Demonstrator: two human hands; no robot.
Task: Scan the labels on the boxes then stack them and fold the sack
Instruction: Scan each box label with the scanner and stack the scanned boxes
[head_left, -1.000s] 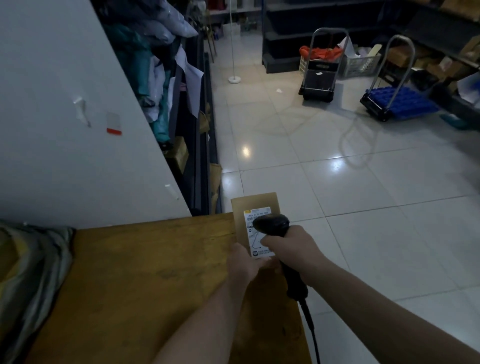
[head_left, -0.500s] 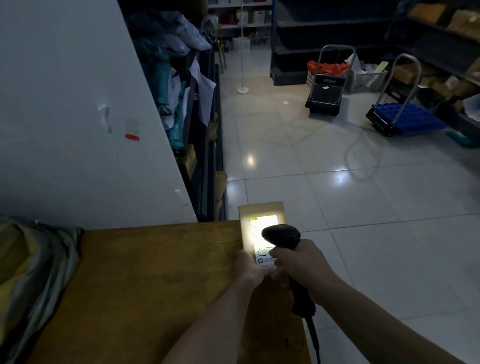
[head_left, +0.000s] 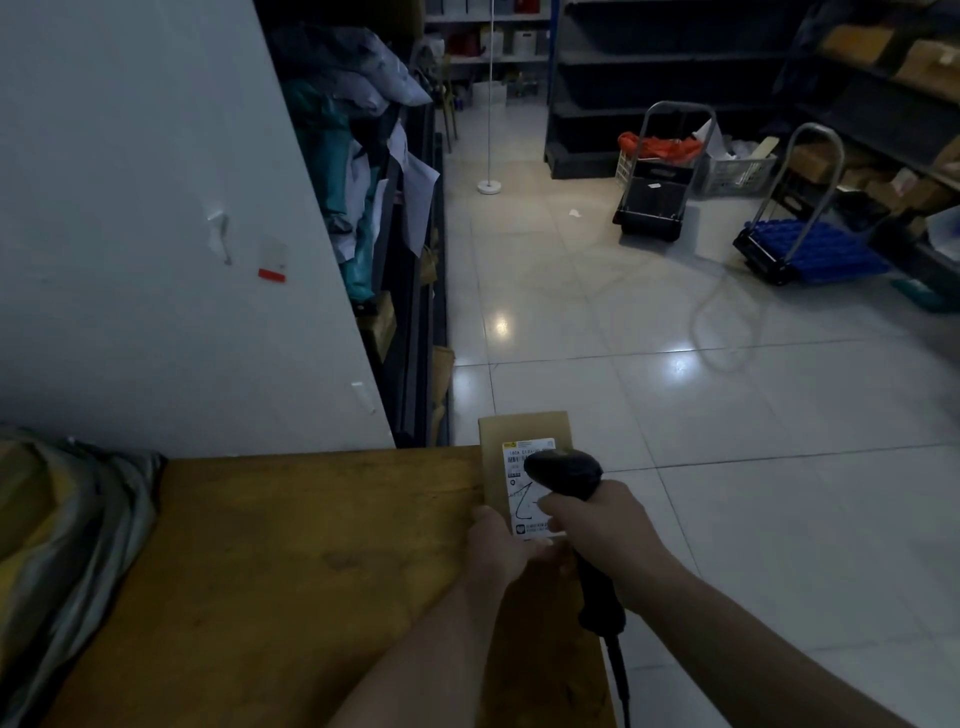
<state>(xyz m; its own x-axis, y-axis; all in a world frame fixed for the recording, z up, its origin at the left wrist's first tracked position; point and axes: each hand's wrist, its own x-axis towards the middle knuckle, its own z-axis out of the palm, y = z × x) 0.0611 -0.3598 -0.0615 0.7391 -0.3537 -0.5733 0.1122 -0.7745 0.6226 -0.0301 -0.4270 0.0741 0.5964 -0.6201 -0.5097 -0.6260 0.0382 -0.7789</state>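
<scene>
**Head view.** Where the tabletop (head_left: 285, 571) meets its far right corner, one cardboard box (head_left: 524, 428) is held, with its far end past the tabletop's far edge; whether its base rests on the wood cannot be told.
- Label (head_left: 517, 499): white, printed, with a handwritten stroke, on the upper face of the box and facing the camera.
- Left grip (head_left: 496, 553): closed round the near end of the box, thumb along the box's left edge, fingertips just under the label.
- Right grip (head_left: 597, 530): wrapped fully round the handle of a black scanner (head_left: 563, 473). The scanner's head is over the right part of the label. Its cable (head_left: 621, 680) drops beside the tabletop's right edge.
- Sack (head_left: 67, 545): crumpled and striped, at the tabletop's left end against the white wall panel (head_left: 156, 208), well apart from the box.
- Tabletop between sack and box: bare wood.
- Tiled floor (head_left: 727, 493): a broad open stretch off the right edge, running to two hand trolleys, one black (head_left: 649, 210) and one with a blue deck (head_left: 815, 252), near dark shelving at the far right.
- Parcel rack (head_left: 363, 156): stuffed with bags, directly beyond the wall panel's edge, bordering the floor aisle on its left.
</scene>
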